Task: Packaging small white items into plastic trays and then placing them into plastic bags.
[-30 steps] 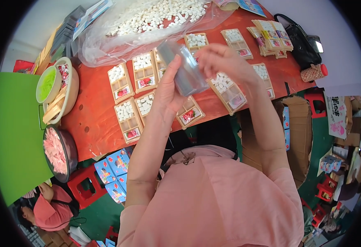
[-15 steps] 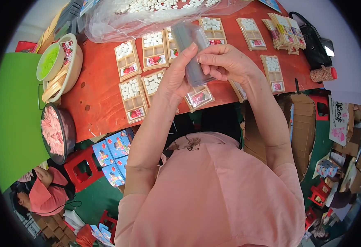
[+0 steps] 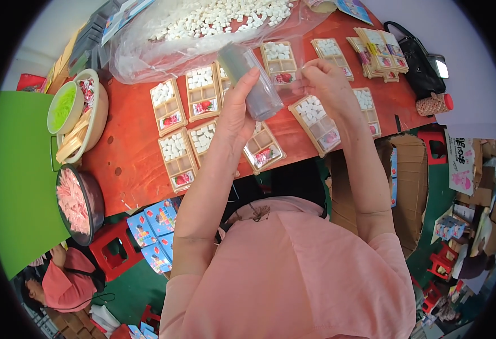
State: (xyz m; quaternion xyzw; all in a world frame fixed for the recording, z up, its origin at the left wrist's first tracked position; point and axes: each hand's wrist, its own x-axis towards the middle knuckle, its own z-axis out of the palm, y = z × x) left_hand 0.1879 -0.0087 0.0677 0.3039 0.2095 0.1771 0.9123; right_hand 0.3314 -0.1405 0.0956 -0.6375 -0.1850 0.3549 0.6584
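Observation:
My left hand (image 3: 238,113) is closed around a stack of clear plastic covers (image 3: 253,85), held tilted above the red table. Just to its right, my right hand (image 3: 334,89) pinches a single thin clear cover (image 3: 298,63) that is hard to see against the tray behind it. Below the hands lie beige compartment trays, among them one at the near middle (image 3: 264,148) and one under my right forearm (image 3: 314,121). They hold small white cubes and a strawberry-printed packet. More such trays (image 3: 169,104) stand in rows to the left.
White cubes (image 3: 220,20) lie heaped on a plastic sheet at the back. Filled trays (image 3: 381,50) are stacked far right, near a black bag (image 3: 415,62) and a red-capped jar (image 3: 433,104). At left are a cream basin (image 3: 102,107) and a dark tub of pink packets (image 3: 93,198).
My right hand has moved right, away from the stack, with a single clear cover in its fingers. The left hand still holds the stack. The view has shifted slightly.

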